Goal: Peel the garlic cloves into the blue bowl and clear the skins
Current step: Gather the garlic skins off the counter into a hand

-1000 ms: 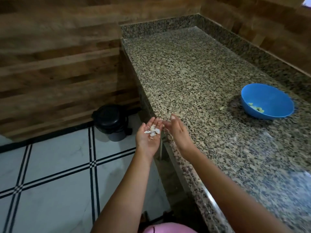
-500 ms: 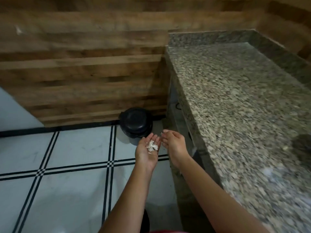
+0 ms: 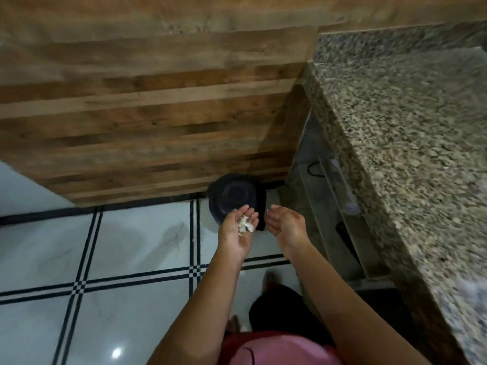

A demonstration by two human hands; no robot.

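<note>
A white tiled floor [image 3: 79,259] with black lines meets a wood-plank wall [image 3: 145,101]. The left hand [image 3: 235,234] is held palm up, fingers gently cupped and not closed, and the garlic skins [image 3: 244,225] lie in a small white heap at the base of its fingers. Its fingertips overlap the near edge of a black lidded bin [image 3: 233,196] on the floor. Just beside it, the right hand [image 3: 286,225] is palm up, loosely curved and empty. The speckled granite countertop [image 3: 395,154] runs along the right.
</note>
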